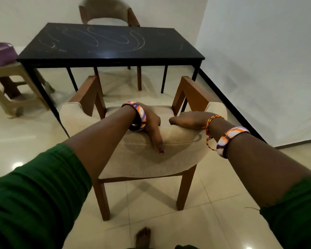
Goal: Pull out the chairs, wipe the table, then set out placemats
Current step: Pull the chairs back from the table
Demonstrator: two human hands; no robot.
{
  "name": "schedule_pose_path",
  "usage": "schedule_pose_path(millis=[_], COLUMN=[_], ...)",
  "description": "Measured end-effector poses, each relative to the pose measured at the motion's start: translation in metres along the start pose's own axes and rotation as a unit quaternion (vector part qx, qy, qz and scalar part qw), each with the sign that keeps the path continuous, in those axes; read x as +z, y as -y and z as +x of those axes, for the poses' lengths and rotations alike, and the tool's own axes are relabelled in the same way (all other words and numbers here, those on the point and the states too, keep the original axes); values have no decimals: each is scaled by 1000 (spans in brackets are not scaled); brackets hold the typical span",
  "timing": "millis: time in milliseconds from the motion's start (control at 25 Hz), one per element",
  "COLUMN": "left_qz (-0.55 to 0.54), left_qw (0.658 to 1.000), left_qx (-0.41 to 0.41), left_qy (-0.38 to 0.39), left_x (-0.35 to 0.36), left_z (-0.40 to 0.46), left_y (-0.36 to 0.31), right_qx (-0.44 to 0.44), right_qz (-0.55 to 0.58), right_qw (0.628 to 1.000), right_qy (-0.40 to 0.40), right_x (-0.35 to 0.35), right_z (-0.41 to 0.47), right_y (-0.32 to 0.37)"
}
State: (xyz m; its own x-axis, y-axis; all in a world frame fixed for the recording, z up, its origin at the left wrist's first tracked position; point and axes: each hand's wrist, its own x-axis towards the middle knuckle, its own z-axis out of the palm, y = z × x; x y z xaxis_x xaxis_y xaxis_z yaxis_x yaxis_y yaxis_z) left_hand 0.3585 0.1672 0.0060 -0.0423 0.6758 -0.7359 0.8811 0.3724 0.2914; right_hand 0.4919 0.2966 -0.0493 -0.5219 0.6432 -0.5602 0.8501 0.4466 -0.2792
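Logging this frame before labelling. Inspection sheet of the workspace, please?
Surface: black table, pale smears across the top, nothing on it.
Job's things: near chair clear of the table edge; far chair at the far side; cloth and placemats not seen.
Clutter: purple container on a beige stool left of the table.
Hands: left hand and right hand both grip the near chair's backrest.
Cables: nothing seen.
Surroundings: glossy tiled floor, white walls, a bare foot.
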Motion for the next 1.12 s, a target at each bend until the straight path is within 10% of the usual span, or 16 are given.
schedule_pose_path(millis=[240,520,760,1120], left_qz=[11,94,-20,-23], left_qw=[951,896,713,644], left_qx=[6,-79,-97,-71], left_qy=[-310,-426,-694,-761], left_x=[53,97,136,128], left_z=[-16,-27,-16,-1], left_y=[-5,-36,-56,-42], right_qx=[-136,-334,-433,-496], right_qz=[-28,-73,-81,-64], right_qw=[988,912,817,764], right_qy=[-62,-226,-373,-408], right_x=[6,23,43,37], right_z=[-34,-87,-97,-69], right_y=[-4,-31,-64,-61])
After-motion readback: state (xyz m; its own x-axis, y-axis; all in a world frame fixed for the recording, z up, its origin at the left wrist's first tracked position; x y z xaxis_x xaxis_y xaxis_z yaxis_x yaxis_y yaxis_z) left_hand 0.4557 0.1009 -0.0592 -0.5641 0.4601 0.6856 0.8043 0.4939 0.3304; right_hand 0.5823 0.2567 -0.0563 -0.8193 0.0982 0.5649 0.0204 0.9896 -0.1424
